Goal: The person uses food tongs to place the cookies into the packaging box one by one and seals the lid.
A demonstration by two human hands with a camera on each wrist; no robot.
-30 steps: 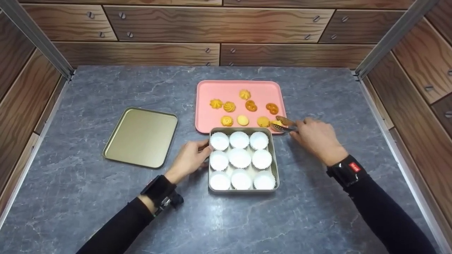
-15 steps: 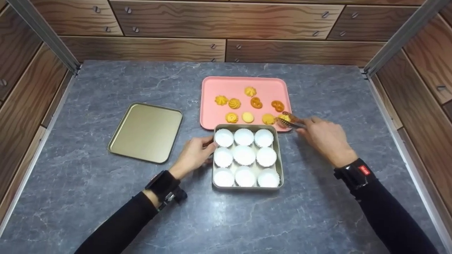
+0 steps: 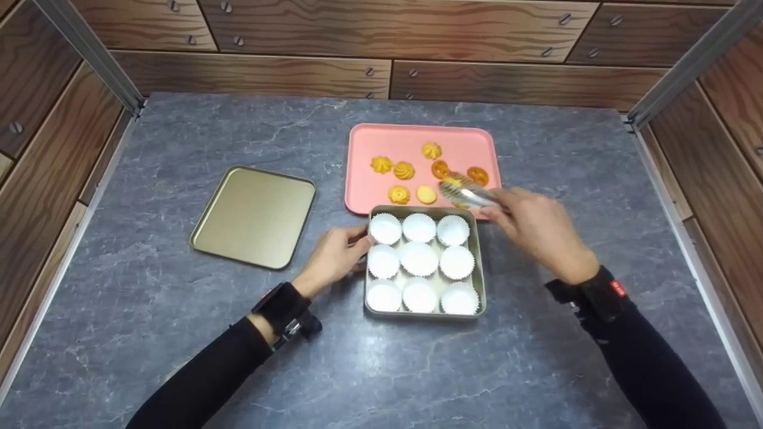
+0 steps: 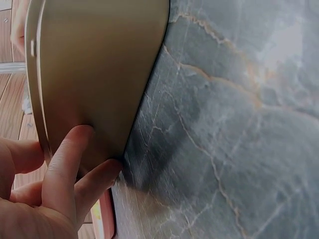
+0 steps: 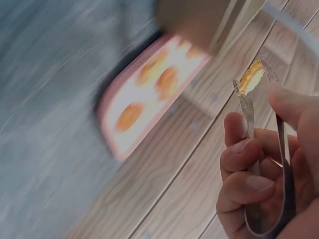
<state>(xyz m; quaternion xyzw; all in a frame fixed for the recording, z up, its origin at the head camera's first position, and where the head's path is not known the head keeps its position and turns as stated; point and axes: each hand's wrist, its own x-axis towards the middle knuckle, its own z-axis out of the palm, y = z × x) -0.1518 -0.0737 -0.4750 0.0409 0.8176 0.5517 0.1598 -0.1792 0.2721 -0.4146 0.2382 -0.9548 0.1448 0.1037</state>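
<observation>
My right hand (image 3: 539, 229) grips small metal tongs (image 3: 474, 195) above the front right of a pink tray (image 3: 369, 137). Between the tong tips is a yellow cookie (image 5: 251, 77), seen best in the right wrist view. My left hand (image 3: 337, 253) holds the left wall of a square gold tin (image 3: 481, 268), thumb at the rim and fingers against the outside. In the left wrist view, fingertips (image 4: 79, 132) press on the tin's side. Inside the tin stand several white paper cups (image 3: 418, 259) in rows. On the tray lie piped cookies (image 3: 403, 170), a round cookie (image 3: 426, 194) and pretzel-shaped ones (image 3: 477, 176).
A flat gold lid (image 3: 253, 217) lies on the grey marbled table (image 3: 238, 357), left of the tin. The tin's back edge overlaps the tray's front edge in the head view. Wood-patterned walls (image 3: 334, 30) close off the back and sides.
The tongs have closed on the cookie at the tray's front right corner and lifted it, moving up and left. The head view has shifted slightly; my left hand stays on the tin.
</observation>
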